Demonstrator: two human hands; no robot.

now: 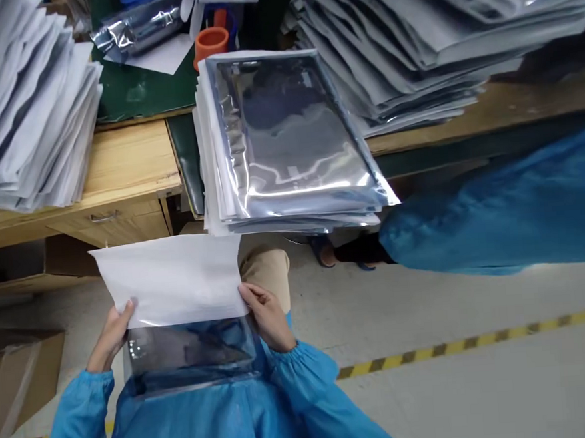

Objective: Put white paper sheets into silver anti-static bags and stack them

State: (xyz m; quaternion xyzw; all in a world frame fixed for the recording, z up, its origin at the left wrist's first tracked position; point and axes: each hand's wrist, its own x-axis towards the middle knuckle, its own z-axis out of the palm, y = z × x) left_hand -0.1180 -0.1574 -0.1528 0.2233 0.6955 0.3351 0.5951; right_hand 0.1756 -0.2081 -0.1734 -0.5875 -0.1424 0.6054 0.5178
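A white sheet of paper is held between my two hands, low in front of my blue smock. My left hand pinches its left edge, thumb on top. At the right edge, my right hand grips it between thumb and fingers. Below the paper, and touching it, a shiny clear plastic film lies over my lap; whether both are one piece I cannot tell. Just beyond my hands rises a stack of paper with glossy film-covered sheets on top.
Tall paper stacks stand at left and at right. An orange tape ring and a rolled silvery film lie at the back. A co-worker's blue sleeve or smock shows at right. A cardboard box sits on the floor.
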